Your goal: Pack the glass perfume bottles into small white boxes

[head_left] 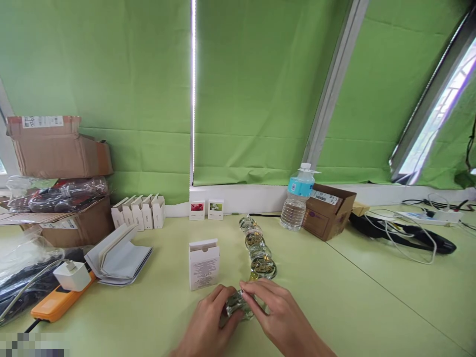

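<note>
Two hands on a little glass bottle, lots of stuff around it

So the small glass bottle (235, 306) is at bottom centre of the frame, partly blocked from view by the fingers. Left hand (211, 317) is wrapped round its side, and the right hand (277, 310) is pinching at its top; can't make out exactly what's between those fingertips.

Closest clutter: a row of similar glass bottles (255, 241) runs up from just behind the right hand, which hides the near end. A white carton (204, 267) stands upright just beyond the left hand.

Far left has taped cardboard boxes (59, 151) stacked with plastic-wrapped stuff (70, 193) between them, plus a folded booklet (122, 258) and an orange power strip (61, 300) with a white plug (71, 275).

Containers: the carton's top flap is up, but its inside is hidden. More white boxes (138, 213) line up left of centre, contents not visible. Right of centre, a big clear water bottle (295, 203) stands capped beside a brown box (329, 210).
</note>
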Motion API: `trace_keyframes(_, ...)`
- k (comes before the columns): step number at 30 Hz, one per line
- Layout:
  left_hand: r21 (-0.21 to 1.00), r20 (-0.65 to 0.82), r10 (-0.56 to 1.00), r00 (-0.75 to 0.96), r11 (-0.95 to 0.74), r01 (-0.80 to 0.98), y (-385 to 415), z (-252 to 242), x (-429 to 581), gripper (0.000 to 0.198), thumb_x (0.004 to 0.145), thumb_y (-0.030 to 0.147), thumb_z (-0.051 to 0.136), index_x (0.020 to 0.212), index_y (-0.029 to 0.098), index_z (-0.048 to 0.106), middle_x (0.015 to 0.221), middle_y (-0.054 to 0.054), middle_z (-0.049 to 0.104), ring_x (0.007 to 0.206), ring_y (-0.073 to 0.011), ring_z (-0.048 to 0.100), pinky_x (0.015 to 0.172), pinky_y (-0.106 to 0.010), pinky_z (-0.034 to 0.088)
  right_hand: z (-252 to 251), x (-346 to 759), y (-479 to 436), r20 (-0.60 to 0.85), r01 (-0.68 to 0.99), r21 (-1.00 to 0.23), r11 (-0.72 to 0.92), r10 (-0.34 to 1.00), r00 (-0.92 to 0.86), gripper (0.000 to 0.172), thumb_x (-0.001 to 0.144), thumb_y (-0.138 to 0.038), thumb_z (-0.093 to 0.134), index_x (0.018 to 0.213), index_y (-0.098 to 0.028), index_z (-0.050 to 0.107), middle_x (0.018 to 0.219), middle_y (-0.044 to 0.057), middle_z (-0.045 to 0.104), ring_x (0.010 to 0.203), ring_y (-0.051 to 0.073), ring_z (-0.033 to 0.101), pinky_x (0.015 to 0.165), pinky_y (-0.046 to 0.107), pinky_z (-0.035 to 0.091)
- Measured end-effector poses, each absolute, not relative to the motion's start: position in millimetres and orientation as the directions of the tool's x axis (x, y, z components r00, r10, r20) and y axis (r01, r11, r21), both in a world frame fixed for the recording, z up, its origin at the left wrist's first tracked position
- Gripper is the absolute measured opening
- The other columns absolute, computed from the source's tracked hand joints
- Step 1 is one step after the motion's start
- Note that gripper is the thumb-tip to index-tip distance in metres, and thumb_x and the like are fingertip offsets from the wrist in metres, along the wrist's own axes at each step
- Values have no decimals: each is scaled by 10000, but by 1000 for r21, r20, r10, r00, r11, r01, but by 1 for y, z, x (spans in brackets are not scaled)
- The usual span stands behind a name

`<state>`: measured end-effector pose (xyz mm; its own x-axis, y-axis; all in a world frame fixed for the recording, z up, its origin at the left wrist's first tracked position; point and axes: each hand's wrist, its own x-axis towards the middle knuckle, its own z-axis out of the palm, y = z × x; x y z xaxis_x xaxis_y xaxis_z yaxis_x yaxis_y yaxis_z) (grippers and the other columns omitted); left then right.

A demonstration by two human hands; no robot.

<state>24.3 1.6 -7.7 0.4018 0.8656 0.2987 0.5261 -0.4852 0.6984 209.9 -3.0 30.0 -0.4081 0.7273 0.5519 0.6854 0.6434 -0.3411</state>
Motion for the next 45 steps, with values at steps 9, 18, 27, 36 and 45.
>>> trace_keyframes(9, 705, 309, 861, 404, -492, 510, 2, -8, 24, 235, 898, 261, 527, 1131, 252, 558, 948, -29, 633, 747, -153, 581, 658, -225, 447, 35, 208, -6, 493, 711, -404, 575, 792, -360, 208, 935, -225, 519, 1119, -228, 615, 1029, 47, 706, 889, 184, 664, 808, 283, 531)
trace_keyframes(18, 682, 311, 860, 405, -499, 535, 3, -10, 24, 204, 879, 265, 538, 1078, 236, 568, 951, -39, 634, 749, -165, 580, 622, -228, 434, 54, 233, -11, 375, 749, -494, 442, 885, -275, 284, 988, -402, 382, 996, -258, 626, 970, 30, 694, 844, 185, 649, 765, 289, 509)
trace_keyframes(27, 662, 349, 854, 385, -516, 544, 2, -10, 22, 228, 881, 275, 531, 1103, 231, 562, 991, -53, 641, 788, -177, 594, 606, -236, 427, 26, 260, -1, 138, 867, -310, 390, 921, -365, 245, 873, -303, 553, 1097, -261, 642, 1098, 70, 665, 1011, 281, 615, 866, 389, 459)
trace_keyframes(36, 660, 346, 856, 384, -513, 549, 1, -12, 23, 229, 901, 305, 520, 1114, 232, 556, 993, -58, 645, 849, -191, 609, 614, -237, 437, 5, 254, 0, 106, 902, -256, 348, 938, -331, 272, 829, -80, 414, 906, -220, 633, 928, 55, 645, 915, 247, 625, 769, 347, 444)
trace_keyframes(45, 659, 331, 860, 387, -505, 558, 1, -6, 22, 224, 880, 278, 531, 1098, 239, 564, 968, -42, 644, 722, -161, 589, 599, -234, 429, 61, 248, -6, 302, 755, -553, 351, 930, -212, 185, 924, -369, 502, 972, -254, 639, 896, 8, 687, 775, 175, 642, 722, 277, 511)
